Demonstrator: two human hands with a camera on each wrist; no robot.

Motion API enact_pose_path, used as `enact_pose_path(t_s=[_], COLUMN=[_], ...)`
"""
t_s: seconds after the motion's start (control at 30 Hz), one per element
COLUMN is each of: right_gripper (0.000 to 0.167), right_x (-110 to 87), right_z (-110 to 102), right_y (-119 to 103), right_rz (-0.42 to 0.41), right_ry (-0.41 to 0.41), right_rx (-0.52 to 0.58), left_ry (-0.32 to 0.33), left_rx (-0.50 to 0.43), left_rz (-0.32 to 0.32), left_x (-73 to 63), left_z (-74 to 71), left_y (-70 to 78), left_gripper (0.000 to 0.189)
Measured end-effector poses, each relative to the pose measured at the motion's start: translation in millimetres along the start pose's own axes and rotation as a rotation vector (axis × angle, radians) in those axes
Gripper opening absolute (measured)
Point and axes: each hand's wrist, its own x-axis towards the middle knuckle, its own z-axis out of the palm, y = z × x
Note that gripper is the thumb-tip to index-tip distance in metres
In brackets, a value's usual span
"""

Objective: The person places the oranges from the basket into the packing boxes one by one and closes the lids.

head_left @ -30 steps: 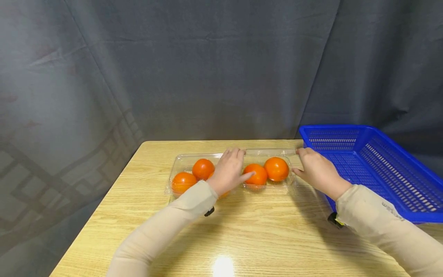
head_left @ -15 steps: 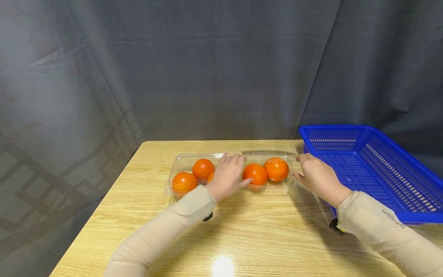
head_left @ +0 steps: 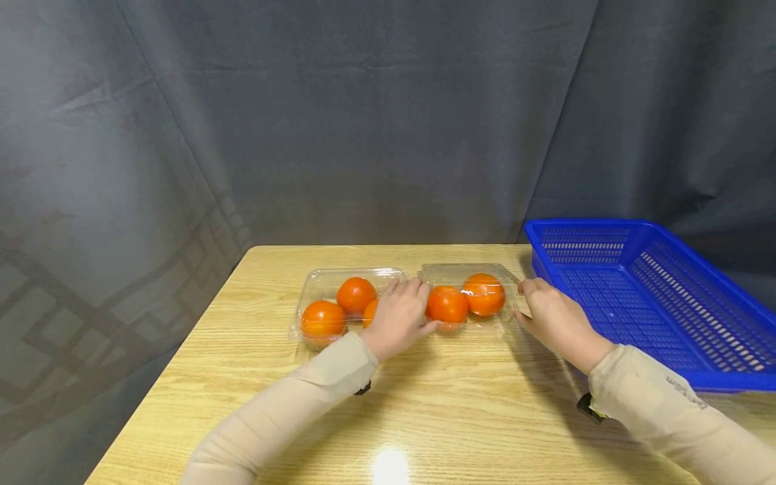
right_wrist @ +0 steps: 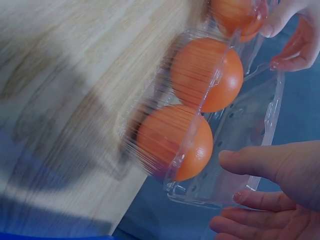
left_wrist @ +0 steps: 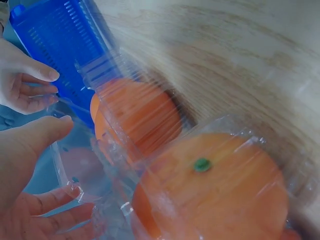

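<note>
A clear plastic clamshell box [head_left: 503, 329] holds a pair of oranges, a left one [head_left: 447, 306] and a right one [head_left: 483, 294]. Its lid [right_wrist: 252, 132] slants above and behind the fruit. My left hand [head_left: 397, 322] is at the lid's left side, extended fingertips touching its edge, thumb apart. At the opposite side, my right hand [head_left: 556, 323] touches the lid edge with nearly straight fingers. Left of this box is a second clear box [head_left: 306, 296] with several oranges [head_left: 323, 320]; my left hand partly hides it.
A blue perforated plastic basket [head_left: 651, 232] stands to the right, beside my right forearm. The wooden table [head_left: 448, 417] extends in front of the boxes. A dark grey curtain [head_left: 388, 135] hangs behind the table.
The lid's slant has changed, and its right edge now shows as a sloping line. My right hand has moved slightly toward me and my left hand a little lower. The oranges stay put.
</note>
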Motion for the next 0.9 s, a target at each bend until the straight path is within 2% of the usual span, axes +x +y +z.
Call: enact_pose_path(t_s=[0.27,0.57,0.9], right_gripper=[0.034,0.033,0.03], right_x=[-3.3,-7.1,-13.2], right_z=[4.0,9.3,14.8], right_y=[-0.6,-1.7,-0.6], right_rz=[0.008,0.014,-0.03], right_ry=[-0.016,-0.01,0.031], right_rx=[0.001,-0.01,-0.028], left_ry=[-0.007,0.091,0.127], left_rx=[0.064,0.136,0.184], left_rz=[0.004,0.051,0.079], left_x=[-1.6,-6.3,-7.3], left_z=[2.5,7.2,10.6], left_y=[3.6,5.0,8.6], left_gripper=[0.059,0.049,0.036])
